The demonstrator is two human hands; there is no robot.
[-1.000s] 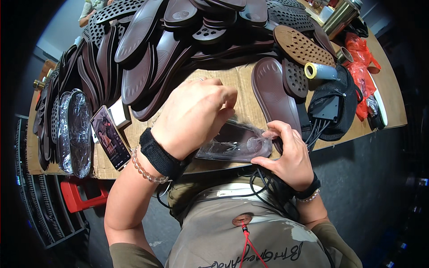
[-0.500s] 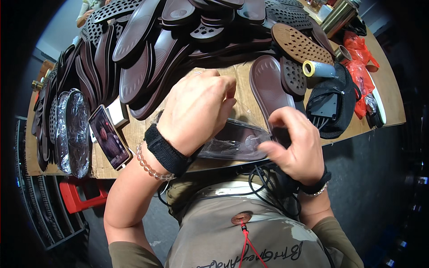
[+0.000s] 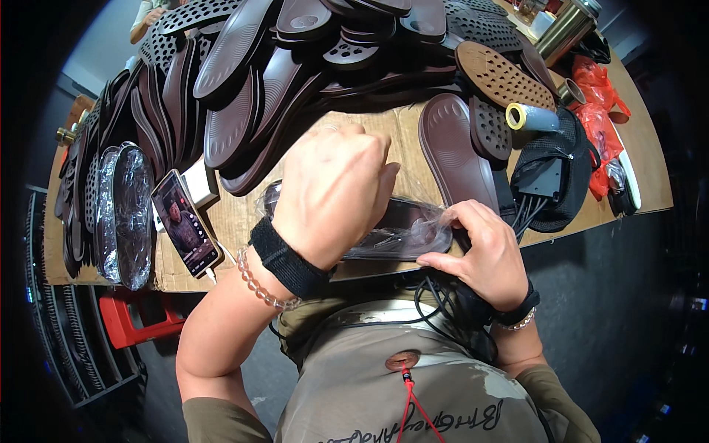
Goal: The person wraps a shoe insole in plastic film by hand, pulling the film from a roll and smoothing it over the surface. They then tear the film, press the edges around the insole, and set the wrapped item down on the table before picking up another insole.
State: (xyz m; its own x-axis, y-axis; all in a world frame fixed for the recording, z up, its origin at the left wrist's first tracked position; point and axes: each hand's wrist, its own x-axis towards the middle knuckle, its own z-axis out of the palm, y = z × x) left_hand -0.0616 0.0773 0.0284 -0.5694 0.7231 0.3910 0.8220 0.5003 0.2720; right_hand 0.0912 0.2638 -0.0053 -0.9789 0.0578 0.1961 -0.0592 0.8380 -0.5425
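A dark brown insole (image 3: 399, 232) wrapped in clear plastic film lies at the table's front edge, between my hands. My right hand (image 3: 487, 255) is at its right end, thumb and fingers closed on the loose film there. My left hand (image 3: 332, 188) is curled over the middle of the wrapped insole, its back turned up. Its fingertips are mostly hidden, so what they hold cannot be seen. An unwrapped brown insole (image 3: 454, 144) lies just beyond my right hand.
Stacked brown insoles (image 3: 244, 118) fill the far side. At left are a film-wrapped pair (image 3: 124, 214) and a phone (image 3: 185, 225) on a cable. At right are a film roll (image 3: 532, 118), a tan perforated insole (image 3: 506, 77), a black mesh pouch (image 3: 550, 173) and red plastic bags (image 3: 598, 125).
My right hand has closed on the film at the wrapped insole's right end; before, its thumb and fingers were apart. My left hand has shifted slightly to the right.
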